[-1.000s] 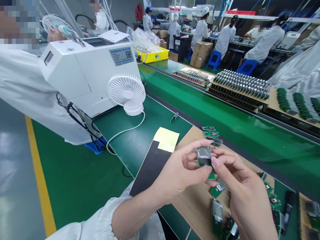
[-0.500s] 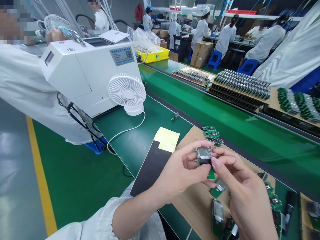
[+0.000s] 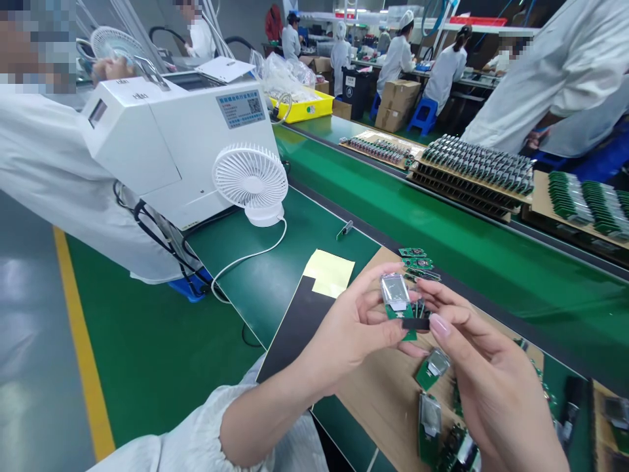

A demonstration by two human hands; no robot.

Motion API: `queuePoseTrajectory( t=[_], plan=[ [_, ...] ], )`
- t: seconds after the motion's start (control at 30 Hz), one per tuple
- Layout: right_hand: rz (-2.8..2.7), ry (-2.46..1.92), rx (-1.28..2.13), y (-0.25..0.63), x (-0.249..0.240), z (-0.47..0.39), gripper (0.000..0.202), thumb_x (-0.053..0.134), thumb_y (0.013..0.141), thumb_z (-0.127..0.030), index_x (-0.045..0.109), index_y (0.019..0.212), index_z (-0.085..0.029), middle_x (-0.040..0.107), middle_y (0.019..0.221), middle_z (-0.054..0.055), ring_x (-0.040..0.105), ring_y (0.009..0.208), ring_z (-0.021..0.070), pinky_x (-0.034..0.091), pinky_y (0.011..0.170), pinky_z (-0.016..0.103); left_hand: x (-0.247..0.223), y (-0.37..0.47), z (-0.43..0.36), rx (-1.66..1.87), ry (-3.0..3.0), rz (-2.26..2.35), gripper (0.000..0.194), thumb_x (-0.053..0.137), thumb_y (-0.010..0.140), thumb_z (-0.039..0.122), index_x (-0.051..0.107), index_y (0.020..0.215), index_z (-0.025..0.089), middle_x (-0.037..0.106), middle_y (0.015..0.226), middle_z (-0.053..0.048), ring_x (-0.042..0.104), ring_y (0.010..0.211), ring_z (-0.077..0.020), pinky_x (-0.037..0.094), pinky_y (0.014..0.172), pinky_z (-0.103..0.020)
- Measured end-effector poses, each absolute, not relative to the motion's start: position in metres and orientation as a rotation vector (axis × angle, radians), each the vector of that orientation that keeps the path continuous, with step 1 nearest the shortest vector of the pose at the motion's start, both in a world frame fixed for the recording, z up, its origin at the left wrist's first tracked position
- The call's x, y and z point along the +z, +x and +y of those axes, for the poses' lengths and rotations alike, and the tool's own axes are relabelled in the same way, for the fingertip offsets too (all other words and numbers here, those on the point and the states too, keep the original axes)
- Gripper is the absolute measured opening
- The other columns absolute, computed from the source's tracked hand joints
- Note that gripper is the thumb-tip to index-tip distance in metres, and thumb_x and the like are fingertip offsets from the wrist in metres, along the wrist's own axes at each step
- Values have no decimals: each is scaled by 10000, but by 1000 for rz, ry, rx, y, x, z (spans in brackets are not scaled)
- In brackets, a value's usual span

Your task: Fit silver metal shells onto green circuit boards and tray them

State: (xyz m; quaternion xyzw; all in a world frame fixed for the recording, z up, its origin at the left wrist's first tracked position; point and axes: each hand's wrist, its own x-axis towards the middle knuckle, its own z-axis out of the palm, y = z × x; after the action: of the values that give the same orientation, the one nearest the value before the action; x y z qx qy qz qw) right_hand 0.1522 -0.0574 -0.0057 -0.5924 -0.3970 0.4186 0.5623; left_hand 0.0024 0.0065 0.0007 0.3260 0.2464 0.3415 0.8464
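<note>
My left hand [image 3: 361,321] holds a small green circuit board with a display [image 3: 395,292] by its edges, the screen facing up. Between the thumb and fingers of my right hand [image 3: 472,341] is one end of a short black strip [image 3: 415,324], which lies across the lower part of the board near my left thumb. Below the hands, more boards with displays [image 3: 430,414] lie on a brown cardboard sheet [image 3: 378,400]. Several green boards [image 3: 417,263] sit at the sheet's far corner.
A white fan [image 3: 251,180] stands by a white machine [image 3: 142,144]. Left of my hands lie a black sheet [image 3: 295,334] and yellow paper [image 3: 331,272]. Trays of boards [image 3: 476,167] line the far side of the green belt [image 3: 393,203]. People in white coats are around.
The black strip has moved off the display, down and right with my right hand. The board is turned so its screen and a white patch show. A person in white has come closer at the upper right.
</note>
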Motion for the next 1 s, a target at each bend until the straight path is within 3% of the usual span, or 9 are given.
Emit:
queuePoseTrajectory(
  t=[0.17,0.37,0.6,0.77,1.0],
  plan=[
    [-888,-1393,1019,152,-9,-55,208,758,775,-402,704,682,-224,608,1312,46,568,1197,303,500,922,430,1,2,6,680,682,525,674,761,724,79,528,1318,296,695,1068,-64,690,879,-126,639,703,-223],
    [-874,-1448,946,148,-13,-53,207,789,737,-403,709,671,-224,658,1212,53,556,1193,303,458,980,474,8,4,5,630,625,580,764,771,683,32,498,1360,258,678,1085,-74,660,837,-99,638,727,-230],
    [-859,-1443,971,148,-12,-55,219,776,751,-411,689,678,-223,659,1114,44,558,1159,298,370,1046,529,9,4,4,658,664,579,624,738,738,77,543,1314,214,689,992,-52,638,792,-85,638,691,-218],
    [-859,-1464,956,147,-10,-55,233,781,739,-418,685,668,-218,651,1114,45,556,1151,290,393,1028,496,8,4,3,662,690,566,583,724,759,96,548,1303,208,691,1043,-63,641,804,-89,640,688,-223],
    [-851,-1475,924,148,-12,-55,236,780,733,-432,691,686,-218,667,1093,48,593,1082,279,420,1000,494,10,4,2,661,681,583,559,721,772,125,554,1300,203,699,935,-43,647,788,-100,637,679,-230]
  ],
)
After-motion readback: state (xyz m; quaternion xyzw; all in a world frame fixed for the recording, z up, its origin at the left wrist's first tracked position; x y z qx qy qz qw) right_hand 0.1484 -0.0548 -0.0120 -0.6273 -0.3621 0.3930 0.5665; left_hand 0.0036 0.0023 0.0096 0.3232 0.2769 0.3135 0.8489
